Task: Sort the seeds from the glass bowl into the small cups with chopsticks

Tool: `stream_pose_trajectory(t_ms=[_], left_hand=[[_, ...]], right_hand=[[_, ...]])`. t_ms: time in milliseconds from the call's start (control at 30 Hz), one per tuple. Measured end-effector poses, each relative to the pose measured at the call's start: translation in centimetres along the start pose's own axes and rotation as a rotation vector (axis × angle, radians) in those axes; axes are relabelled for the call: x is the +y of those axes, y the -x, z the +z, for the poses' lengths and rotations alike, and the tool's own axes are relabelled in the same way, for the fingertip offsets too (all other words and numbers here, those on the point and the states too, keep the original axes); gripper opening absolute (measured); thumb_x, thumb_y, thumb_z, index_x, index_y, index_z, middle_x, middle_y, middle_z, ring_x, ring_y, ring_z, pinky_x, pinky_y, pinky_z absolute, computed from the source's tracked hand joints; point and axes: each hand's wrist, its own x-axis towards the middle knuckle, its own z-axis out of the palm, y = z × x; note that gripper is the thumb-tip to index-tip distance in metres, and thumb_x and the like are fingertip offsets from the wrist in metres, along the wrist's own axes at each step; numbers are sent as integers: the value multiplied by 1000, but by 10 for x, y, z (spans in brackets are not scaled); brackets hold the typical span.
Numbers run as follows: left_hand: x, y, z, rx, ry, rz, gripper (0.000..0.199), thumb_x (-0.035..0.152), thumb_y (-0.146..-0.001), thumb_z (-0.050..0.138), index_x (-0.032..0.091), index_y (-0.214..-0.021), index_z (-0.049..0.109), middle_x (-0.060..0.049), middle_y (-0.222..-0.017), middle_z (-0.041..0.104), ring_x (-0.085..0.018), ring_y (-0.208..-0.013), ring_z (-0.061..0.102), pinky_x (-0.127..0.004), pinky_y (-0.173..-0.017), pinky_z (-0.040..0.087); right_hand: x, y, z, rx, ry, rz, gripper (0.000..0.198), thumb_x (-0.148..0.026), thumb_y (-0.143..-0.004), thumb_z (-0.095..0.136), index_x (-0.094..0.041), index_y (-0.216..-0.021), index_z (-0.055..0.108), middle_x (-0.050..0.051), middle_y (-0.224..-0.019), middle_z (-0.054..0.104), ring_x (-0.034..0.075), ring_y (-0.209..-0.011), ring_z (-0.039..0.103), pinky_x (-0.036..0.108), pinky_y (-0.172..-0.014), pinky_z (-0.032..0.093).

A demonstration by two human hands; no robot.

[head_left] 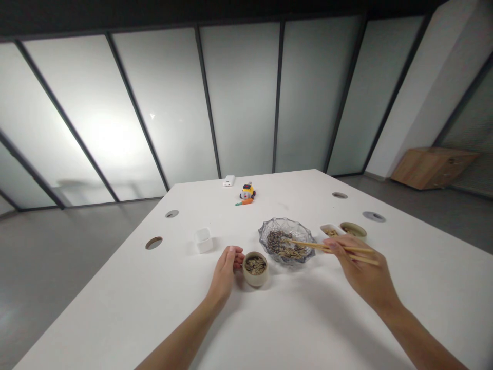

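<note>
My right hand (364, 259) is closed round a pair of wooden chopsticks (308, 243). Their tips reach into a clear scalloped glass bowl (287, 226), which holds dark beans or seeds (275, 240) and striped sunflower seeds (290, 252). My left hand (227, 267) rests on its edge beside a small round beige cup (255, 280), fingers loosely curved at the cup's left side and not wrapped round it. Sunflower seeds (256, 265) fill much of the cup. Whether the chopstick tips pinch anything is too small to tell.
Behind my right hand stand a small white dish (328, 227) with pale pieces and a greenish bowl (354, 228). A clear plastic container (203, 240) sits left. Farther back lie a toy car (247, 192), an orange toy carrot (245, 202) and a white box (228, 180).
</note>
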Motion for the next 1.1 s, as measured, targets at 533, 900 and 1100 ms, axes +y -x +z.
stream_pose_trajectory(t_ms=[533,900,1100], left_hand=[[3,1,1,2,4,-15,77,93,-80,62,18,-95,72,-8,-89,73,-24,-84,67,-36,-80,54],[1,1,1,-2,18,-11,75,92,-81,62,18,-96,72,-8,-89,72,-24,-85,67,-36,-81,54],[1,1,1,1,0,-12,75,92,-82,62,19,-96,72,-7,-89,73,-24,-86,66,-37,-83,53]], right_hand=[[-8,3,7,-77,-104,88,31,-53,-101,67,-29,-87,82,4,-90,82,24,-85,80,41,-83,65],[-7,4,6,-27,-75,46,27,-48,-103,65,-29,-91,80,3,-93,82,23,-89,79,36,-79,64],[-6,6,7,-48,-119,65,20,-45,-101,69,-30,-95,82,3,-97,83,25,-93,80,40,-86,64]])
